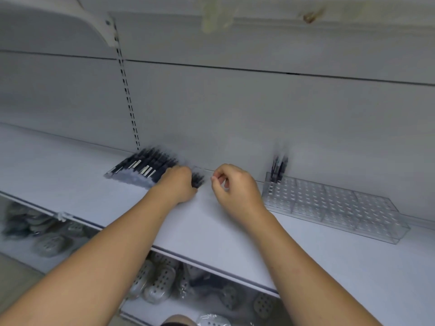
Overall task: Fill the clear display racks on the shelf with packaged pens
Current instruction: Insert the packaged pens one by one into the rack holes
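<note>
A pile of dark packaged pens [143,167] lies on the white shelf [211,231] against the back wall. My left hand [177,184] rests on the pile's right end and grips a small bunch of pens [197,180]. My right hand [233,184] hovers just right of that bunch, fingers curled with thumb and forefinger pinched together; I cannot make out anything between them. A clear display rack [334,205] with rows of holes stands further right on the shelf. A few pens [277,169] stand upright in its back left corner.
The shelf's back panel [235,114] rises right behind the pens and rack. A slotted upright [128,95] runs down the wall. The lower shelf holds several bagged grey perforated items [160,283].
</note>
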A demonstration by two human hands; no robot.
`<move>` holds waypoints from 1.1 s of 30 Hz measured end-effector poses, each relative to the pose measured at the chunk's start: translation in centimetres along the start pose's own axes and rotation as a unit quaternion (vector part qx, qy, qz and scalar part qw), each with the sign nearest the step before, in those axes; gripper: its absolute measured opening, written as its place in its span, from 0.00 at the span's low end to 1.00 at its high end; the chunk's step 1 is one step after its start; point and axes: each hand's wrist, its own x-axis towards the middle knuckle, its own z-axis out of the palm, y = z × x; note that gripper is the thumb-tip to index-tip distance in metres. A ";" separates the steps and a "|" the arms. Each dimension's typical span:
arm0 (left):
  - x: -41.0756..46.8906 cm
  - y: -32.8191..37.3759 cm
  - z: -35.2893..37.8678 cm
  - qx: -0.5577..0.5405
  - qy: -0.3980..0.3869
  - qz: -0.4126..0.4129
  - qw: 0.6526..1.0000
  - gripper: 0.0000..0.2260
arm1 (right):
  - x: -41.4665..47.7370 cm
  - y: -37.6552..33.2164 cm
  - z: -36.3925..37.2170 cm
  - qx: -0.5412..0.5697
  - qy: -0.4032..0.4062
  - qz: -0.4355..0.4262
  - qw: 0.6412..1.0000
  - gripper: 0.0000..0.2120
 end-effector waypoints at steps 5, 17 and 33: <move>-0.2 1.1 -0.9 0.026 -0.053 0.001 0.998 0.07 | -0.3 0.1 -0.1 -0.002 0.004 -0.002 1.000 0.02; -0.7 2.7 0.2 0.166 -0.058 0.023 0.984 0.13 | -0.7 0.1 -0.8 0.006 -0.006 0.006 1.000 0.02; -5.3 7.3 -2.4 -0.553 -0.076 0.151 0.816 0.07 | -1.2 1.6 -10.7 0.207 0.128 0.088 0.966 0.06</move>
